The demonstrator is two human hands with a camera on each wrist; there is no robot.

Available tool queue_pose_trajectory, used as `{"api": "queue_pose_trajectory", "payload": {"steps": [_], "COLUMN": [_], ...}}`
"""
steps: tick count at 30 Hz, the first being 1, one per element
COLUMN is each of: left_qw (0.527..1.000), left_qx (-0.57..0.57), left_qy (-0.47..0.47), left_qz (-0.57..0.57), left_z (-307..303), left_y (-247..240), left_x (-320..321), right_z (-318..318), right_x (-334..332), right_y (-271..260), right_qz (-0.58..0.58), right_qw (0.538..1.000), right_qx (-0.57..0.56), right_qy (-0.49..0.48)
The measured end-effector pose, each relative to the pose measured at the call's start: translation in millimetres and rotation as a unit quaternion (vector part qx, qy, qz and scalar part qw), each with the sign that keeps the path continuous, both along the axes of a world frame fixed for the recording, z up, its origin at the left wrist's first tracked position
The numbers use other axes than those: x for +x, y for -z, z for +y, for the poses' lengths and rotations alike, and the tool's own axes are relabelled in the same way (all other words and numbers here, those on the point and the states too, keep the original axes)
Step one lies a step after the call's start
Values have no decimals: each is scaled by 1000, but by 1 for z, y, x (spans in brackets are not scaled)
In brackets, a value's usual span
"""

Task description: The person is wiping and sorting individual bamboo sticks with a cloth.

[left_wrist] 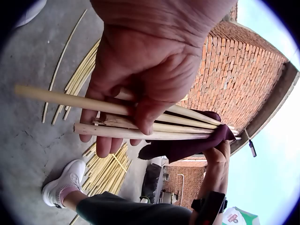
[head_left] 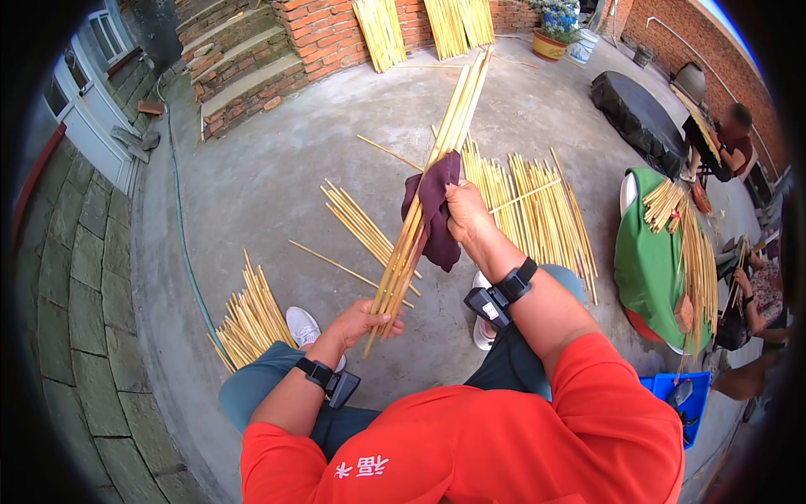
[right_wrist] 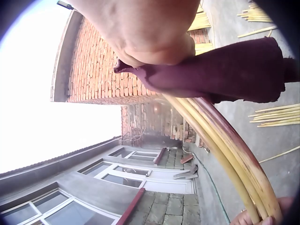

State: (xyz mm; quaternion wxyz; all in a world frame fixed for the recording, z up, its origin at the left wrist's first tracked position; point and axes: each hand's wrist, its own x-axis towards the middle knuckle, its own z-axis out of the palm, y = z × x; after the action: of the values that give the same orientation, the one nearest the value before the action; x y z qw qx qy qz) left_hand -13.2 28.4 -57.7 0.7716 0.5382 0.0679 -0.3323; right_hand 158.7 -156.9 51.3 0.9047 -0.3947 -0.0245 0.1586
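Outdoors, seen from above a seated person in an orange top, on a concrete floor [head_left: 277, 168]. At the near left a loose pile [head_left: 248, 315] of pale yellow canes lies beside a green hose [head_left: 180, 227]. The left hand [head_left: 363, 319] has its grip closed round the near end of a bundle [head_left: 441, 151] of long canes, fingers curled under and thumb over, as the left wrist view shows plainly. The bundle slants away to the far right, its tips towards a brick wall [head_left: 336, 34]. About halfway up it a dark maroon cloth [head_left: 432, 214] is wrapped round the canes, and the right hand [head_left: 466, 214] has its grip tight on that cloth, squeezing it against them. Judging by where the cloth sits, the wiping looks roughly half done: the stretch between the hands may be covered, the far half not yet. Further right, rows of canes [head_left: 537, 210] are spread on the floor and a green cover [head_left: 642, 252] carries another batch. Which piles are finished I cannot tell
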Motion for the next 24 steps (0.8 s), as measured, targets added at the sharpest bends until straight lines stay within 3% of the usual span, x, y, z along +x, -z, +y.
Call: {"api": "queue_pose_trajectory", "payload": {"steps": [14, 24], "left_qw": [997, 995], "left_qx": [51, 49], "left_qy": [15, 79], "left_qz": [-48, -46], "left_z": [-2, -2], "left_y": [-9, -14], "left_x": [9, 10], "right_z": [9, 12], "right_x": [-9, -18], "right_y": [12, 6], "right_qz": [-3, -11], "right_qw": [999, 997], "right_qx": [-14, 14], "right_qy": [-29, -69]}}
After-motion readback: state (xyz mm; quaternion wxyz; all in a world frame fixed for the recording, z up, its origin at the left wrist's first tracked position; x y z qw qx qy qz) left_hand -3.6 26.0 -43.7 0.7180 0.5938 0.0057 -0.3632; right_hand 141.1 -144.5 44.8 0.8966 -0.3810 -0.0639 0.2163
